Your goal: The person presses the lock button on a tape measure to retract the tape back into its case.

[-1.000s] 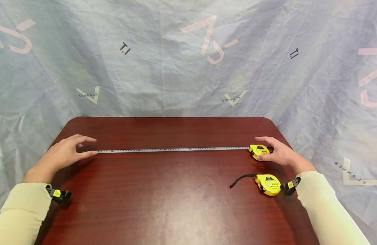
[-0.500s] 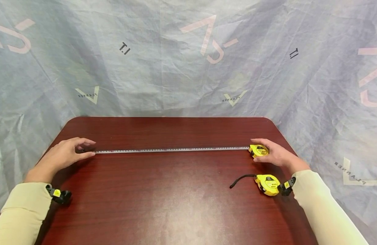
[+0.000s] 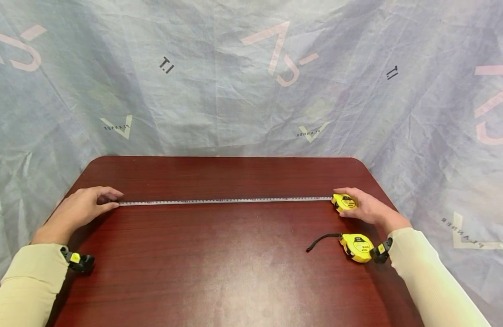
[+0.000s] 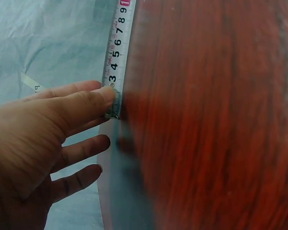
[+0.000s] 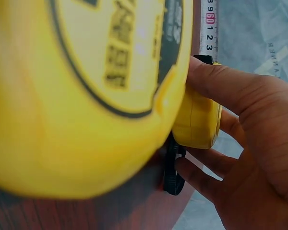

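A white tape blade [image 3: 235,200] stretches across the table between my hands. At its left end, the thumb and forefinger of my left hand [image 3: 79,208] pinch the tip; the left wrist view shows the blade [image 4: 118,52] pinched just below the 3 mark, the other fingers spread. My right hand [image 3: 370,208] grips the yellow tape measure case [image 3: 344,202] from which the blade runs. In the right wrist view, the thumb lies at the front of this case [image 5: 197,117] near a black button, beside the blade [image 5: 209,28] reading a little past 60.
A second yellow tape measure [image 3: 357,247], with a black wrist strap [image 3: 322,238], lies nearer me at the right; it looms large and blurred [image 5: 86,148] in the right wrist view. The reddish-brown table [image 3: 194,272] has rounded back corners. A grey printed cloth [image 3: 218,91] hangs behind it.
My left hand has moved slightly left and lower with the blade's tip, so more blade shows. My right hand has shifted left and settled around the case, which has stayed nearly in place.
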`<state>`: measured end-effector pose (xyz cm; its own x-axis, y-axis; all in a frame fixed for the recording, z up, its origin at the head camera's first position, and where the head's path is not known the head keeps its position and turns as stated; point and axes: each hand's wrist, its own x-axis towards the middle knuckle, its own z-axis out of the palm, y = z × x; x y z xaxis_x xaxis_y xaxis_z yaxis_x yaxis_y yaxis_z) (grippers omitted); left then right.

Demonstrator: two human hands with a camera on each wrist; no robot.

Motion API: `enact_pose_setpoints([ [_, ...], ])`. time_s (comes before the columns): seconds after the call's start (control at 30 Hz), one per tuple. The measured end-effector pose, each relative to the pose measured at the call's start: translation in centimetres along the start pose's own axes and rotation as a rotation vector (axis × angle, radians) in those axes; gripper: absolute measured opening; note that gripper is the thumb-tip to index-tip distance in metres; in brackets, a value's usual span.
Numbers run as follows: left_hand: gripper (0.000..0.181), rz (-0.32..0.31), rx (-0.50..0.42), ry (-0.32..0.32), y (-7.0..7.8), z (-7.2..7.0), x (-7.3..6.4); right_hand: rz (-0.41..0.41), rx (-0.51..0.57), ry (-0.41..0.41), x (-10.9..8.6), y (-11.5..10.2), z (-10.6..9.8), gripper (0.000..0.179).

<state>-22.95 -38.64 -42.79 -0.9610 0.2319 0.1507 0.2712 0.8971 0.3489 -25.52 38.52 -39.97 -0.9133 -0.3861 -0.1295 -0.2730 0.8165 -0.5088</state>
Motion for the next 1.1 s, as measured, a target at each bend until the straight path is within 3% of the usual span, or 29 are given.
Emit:
enact_pose_setpoints([
  [0.37, 0.026, -0.026, 0.034, 0.016, 0.0, -0.4, -0.2, -0.027, -0.045, -0.004, -0.5, -0.2, -0.2, 0.066],
  [0.73, 0.015, 0.133, 0.072, 0.215, 0.6, -1.6, -0.5, -0.056, -0.014, 0.058, -1.9, -1.3, -2.4, 0.064],
  [0.93, 0.018, 0.144, 0.078, 0.287, 1.5, -3.1, -0.5, -0.094, -0.009, 0.093, -2.7, -1.8, -3.7, 0.063],
  [1.1, 0.02, 0.13, 0.086, 0.304, 2.1, -3.8, -0.7, -0.097, -0.017, 0.095, -3.2, -1.9, -4.4, 0.064],
])
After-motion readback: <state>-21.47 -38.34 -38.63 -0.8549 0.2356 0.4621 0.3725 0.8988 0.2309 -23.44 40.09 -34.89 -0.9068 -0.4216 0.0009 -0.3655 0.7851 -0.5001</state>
